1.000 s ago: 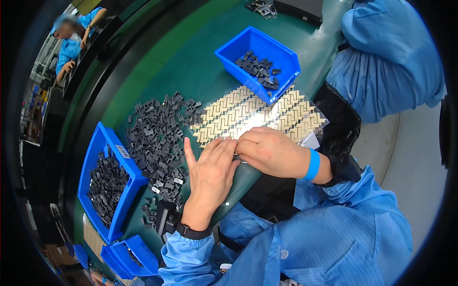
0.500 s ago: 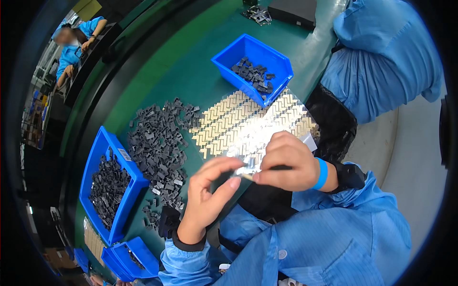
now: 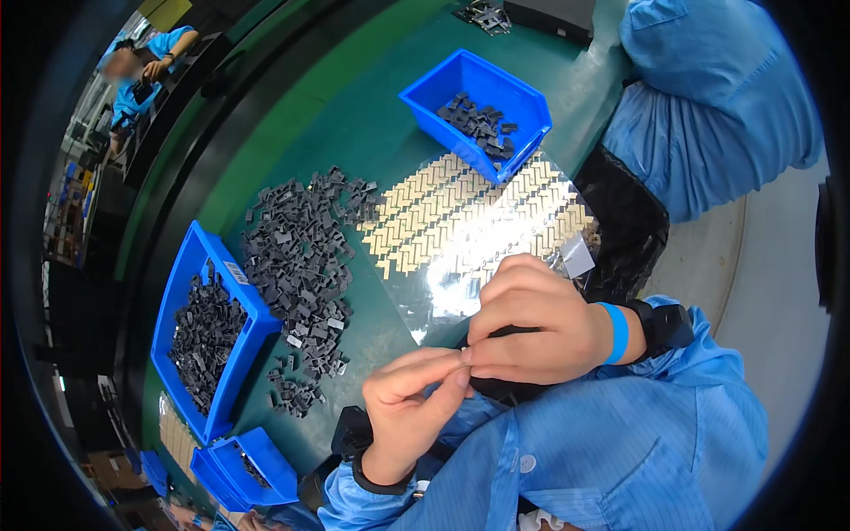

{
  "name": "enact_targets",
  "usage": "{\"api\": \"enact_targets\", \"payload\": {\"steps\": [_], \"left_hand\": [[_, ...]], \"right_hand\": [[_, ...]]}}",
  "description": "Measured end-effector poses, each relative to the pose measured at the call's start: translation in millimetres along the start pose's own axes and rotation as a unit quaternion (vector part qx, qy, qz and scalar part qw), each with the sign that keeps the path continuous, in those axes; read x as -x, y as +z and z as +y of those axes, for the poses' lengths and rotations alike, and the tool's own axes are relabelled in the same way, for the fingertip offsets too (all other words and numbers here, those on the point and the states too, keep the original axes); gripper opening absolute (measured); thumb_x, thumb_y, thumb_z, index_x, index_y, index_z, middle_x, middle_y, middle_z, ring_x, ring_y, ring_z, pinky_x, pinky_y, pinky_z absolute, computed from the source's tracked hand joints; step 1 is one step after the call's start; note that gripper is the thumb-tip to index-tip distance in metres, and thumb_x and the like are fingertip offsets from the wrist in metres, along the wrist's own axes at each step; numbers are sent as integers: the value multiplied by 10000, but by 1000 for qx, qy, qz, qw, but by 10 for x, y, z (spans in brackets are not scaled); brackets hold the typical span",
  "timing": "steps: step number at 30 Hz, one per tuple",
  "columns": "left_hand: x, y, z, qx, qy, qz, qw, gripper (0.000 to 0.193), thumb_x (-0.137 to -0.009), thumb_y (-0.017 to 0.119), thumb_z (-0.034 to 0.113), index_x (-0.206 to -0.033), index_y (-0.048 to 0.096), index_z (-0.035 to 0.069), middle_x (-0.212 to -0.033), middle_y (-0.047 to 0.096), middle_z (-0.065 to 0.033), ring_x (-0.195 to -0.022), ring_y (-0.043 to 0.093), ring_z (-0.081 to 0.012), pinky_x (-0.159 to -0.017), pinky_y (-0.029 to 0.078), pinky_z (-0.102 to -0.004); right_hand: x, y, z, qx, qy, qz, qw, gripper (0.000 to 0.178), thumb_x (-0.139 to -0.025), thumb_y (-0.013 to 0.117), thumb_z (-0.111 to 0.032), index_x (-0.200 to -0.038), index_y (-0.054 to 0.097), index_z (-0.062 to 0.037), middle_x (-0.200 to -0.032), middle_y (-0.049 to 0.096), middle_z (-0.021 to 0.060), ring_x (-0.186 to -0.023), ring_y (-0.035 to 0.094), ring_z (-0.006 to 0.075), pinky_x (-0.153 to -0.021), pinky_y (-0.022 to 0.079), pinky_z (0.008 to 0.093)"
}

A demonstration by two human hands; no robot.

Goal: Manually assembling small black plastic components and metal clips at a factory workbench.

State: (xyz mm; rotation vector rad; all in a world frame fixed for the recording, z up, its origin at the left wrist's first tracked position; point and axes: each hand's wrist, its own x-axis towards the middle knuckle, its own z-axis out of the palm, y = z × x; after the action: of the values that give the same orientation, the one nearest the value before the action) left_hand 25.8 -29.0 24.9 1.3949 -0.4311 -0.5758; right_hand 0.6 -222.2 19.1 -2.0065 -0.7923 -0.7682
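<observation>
My left hand (image 3: 409,403) and my right hand (image 3: 538,323) meet fingertip to fingertip above the near edge of the table. Both are closed in a pinch; whatever sits between the fingertips is too small and covered to make out. Just beyond them lies a clear, shiny sheet (image 3: 423,310) bearing rows of cream-coloured, angled pieces (image 3: 425,212), with strong glare across its middle. To the left of the sheet spreads a loose heap of small dark grey plastic parts (image 3: 297,252).
A blue bin (image 3: 425,93) with dark parts overlaps the sheet's far edge. At left stand a larger filled blue bin (image 3: 257,310) and a smaller blue bin (image 3: 217,478). A black bag (image 3: 629,221) and a blue-clad person (image 3: 717,97) are at right.
Both hands have come nearer to my body, off the sheet's lower edge. My left fingers have closed from a wider spread to meet the right fingertips.
</observation>
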Motion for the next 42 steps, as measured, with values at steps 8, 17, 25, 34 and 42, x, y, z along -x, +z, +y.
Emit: {"api": "enact_targets", "payload": {"steps": [8,17,25,34,42], "left_hand": [[61,85,-51,-305,192,69,930,202,-705,658,-43,-906,658,-23,-851,657,-138,-685,651,-203,-605,511,-264],[91,203,-131,-306,196,89,927,123,-780,627,2,-891,651,-44,-816,651,-142,-606,588,-138,-534,450,-225],[105,277,-170,-294,188,75,934,153,-745,628,-40,-897,643,-39,-875,654,-153,-688,648,-207,-593,508,-255],[77,356,-247,-20,39,63,997,158,-848,567,46,-906,635,-83,-850,637,-180,-510,553,-138,-489,430,-221],[116,360,-210,-204,117,28,971,119,-823,584,11,-889,643,-70,-839,632,-164,-548,560,-125,-503,439,-214]], "right_hand": [[29,37,-47,-70,98,-3,993,143,-704,713,-104,-816,636,-57,-834,579,38,-733,539,211,-654,393,322],[76,1,-176,24,94,-19,995,153,-705,693,-90,-836,627,-47,-817,561,33,-736,542,193,-702,396,335],[160,-94,-143,-129,198,-21,972,42,-784,604,-73,-796,575,-46,-827,555,62,-714,544,188,-677,394,306],[590,-719,-70,257,227,-25,939,121,-724,652,-82,-831,609,-44,-750,580,70,-681,561,242,-617,418,349],[334,-229,-268,107,79,-15,991,168,-692,686,-125,-835,630,-56,-814,553,42,-702,520,190,-652,410,345]]}}
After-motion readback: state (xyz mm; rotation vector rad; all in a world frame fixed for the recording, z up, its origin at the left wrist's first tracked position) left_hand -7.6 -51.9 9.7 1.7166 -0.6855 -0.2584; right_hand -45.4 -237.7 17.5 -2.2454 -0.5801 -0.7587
